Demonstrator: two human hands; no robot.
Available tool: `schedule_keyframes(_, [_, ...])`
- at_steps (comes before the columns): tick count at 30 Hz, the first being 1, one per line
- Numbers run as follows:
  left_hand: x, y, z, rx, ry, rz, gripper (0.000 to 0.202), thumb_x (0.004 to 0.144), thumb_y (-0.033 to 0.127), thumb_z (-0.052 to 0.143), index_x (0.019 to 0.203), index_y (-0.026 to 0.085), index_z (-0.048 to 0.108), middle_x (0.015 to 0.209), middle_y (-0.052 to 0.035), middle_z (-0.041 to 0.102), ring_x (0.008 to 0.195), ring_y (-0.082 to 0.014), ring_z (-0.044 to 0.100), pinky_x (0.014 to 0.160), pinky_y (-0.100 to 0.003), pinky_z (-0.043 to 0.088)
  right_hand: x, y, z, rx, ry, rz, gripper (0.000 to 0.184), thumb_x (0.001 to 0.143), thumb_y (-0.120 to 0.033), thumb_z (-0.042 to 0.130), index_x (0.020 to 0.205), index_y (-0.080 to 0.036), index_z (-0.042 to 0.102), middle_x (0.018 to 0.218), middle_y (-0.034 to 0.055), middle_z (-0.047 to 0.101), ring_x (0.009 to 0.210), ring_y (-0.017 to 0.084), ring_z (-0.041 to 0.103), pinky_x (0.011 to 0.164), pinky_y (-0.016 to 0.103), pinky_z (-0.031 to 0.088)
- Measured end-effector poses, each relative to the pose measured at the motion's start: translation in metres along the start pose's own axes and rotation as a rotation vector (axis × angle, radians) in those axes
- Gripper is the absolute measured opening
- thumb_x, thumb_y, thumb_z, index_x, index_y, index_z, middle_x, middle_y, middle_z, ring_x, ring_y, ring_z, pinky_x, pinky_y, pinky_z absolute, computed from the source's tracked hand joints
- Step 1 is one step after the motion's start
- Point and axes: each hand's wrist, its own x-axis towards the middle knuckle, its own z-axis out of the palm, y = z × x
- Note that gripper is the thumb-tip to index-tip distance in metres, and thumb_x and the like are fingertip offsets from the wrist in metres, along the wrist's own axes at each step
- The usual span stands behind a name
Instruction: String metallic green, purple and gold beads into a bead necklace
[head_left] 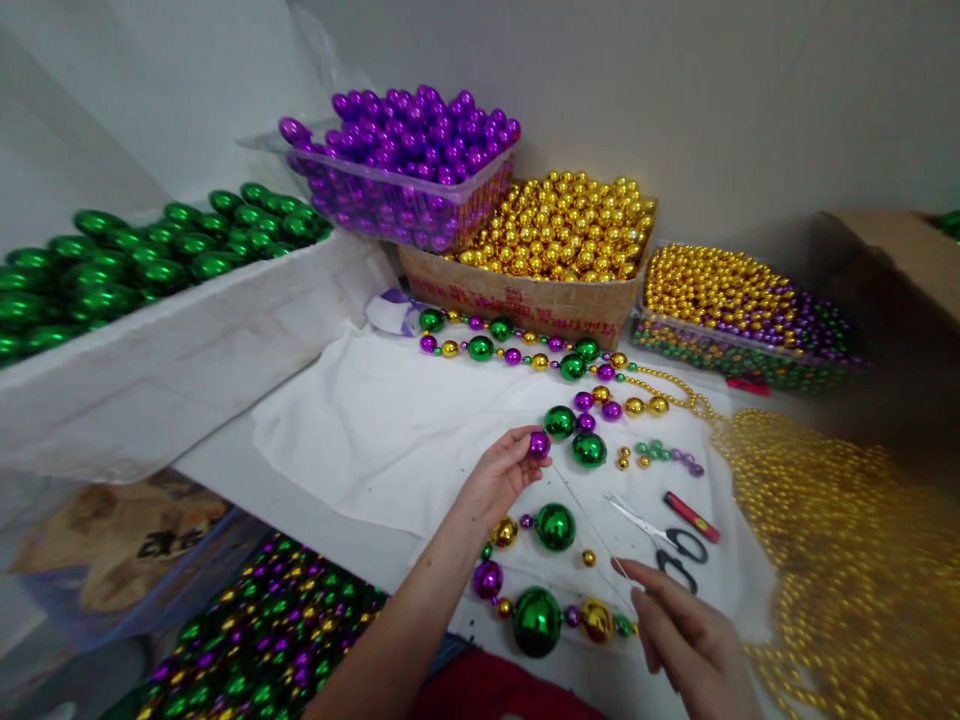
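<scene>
My left hand pinches a shiny purple bead over the white cloth. A thin pale string runs from near that bead to my right hand, whose thumb and forefinger close on it. Below lies a partly strung row of green, gold and purple beads, with a big green bead near me. One small gold bead sits close to the string. Just beyond my left hand rest loose green beads, purple beads and gold beads.
Scissors and a red lighter lie on the right. A finished-looking bead necklace stretches along the back. Behind stand a tub of purple beads, a carton of gold beads and a white foam box of green ones. Gold bead chains heap at right.
</scene>
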Motion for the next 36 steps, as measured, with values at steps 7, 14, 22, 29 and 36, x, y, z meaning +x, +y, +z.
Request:
schedule_keyframes(7, [-0.003,0.000,0.003,0.010,0.024,0.036,0.027,0.077,0.022,0.068,0.102,0.014,0.061,0.098,-0.0080,0.066,0.077,-0.0140,0.065,0.068,-0.023,0.050,0.000,0.003,0.004,0.000,-0.061,-0.012,0.048,0.073,-0.056,0.061,0.099,-0.018,0.074,0.045,-0.0023,0.043,0.044,0.010,0.041,0.045,0.021,0.030])
schedule_keyframes(14, [-0.005,-0.002,0.007,-0.026,0.052,0.027,0.023,0.076,0.022,0.070,0.095,0.013,0.062,0.090,-0.0062,0.068,0.078,-0.0156,0.066,0.069,-0.024,0.052,0.002,0.000,0.005,0.061,-0.099,0.011,0.051,0.075,-0.055,0.061,0.102,-0.014,0.072,0.045,-0.0039,0.039,0.044,0.010,0.037,0.046,0.021,0.028])
schedule_keyframes(22, [-0.007,0.003,0.010,-0.024,0.092,0.041,0.022,0.073,0.023,0.073,0.088,0.012,0.062,0.088,-0.0049,0.068,0.079,-0.0173,0.068,0.068,-0.024,0.054,0.004,-0.011,0.009,0.060,-0.162,-0.011,0.052,0.078,-0.052,0.057,0.106,-0.010,0.068,0.047,-0.0040,0.041,0.044,0.010,0.039,0.043,0.020,0.030])
schedule_keyframes(29, [-0.011,0.007,0.008,0.050,0.117,0.067,0.025,0.073,0.024,0.072,0.093,0.013,0.061,0.088,-0.0051,0.069,0.077,-0.0150,0.067,0.069,-0.024,0.054,0.009,-0.012,0.015,0.024,-0.197,-0.071,0.045,0.080,-0.043,0.053,0.103,-0.008,0.068,0.049,-0.0056,0.036,0.044,0.007,0.029,0.042,0.019,0.025])
schedule_keyframes(36, [-0.019,0.007,0.009,0.170,0.149,0.106,0.033,0.074,0.022,0.072,0.103,0.015,0.058,0.095,-0.0064,0.068,0.084,-0.0164,0.066,0.072,-0.026,0.054,0.014,-0.017,0.021,-0.101,-0.228,-0.148,0.041,0.082,-0.036,0.047,0.104,-0.008,0.067,0.057,-0.0018,0.046,0.050,0.009,0.036,0.047,0.020,0.025])
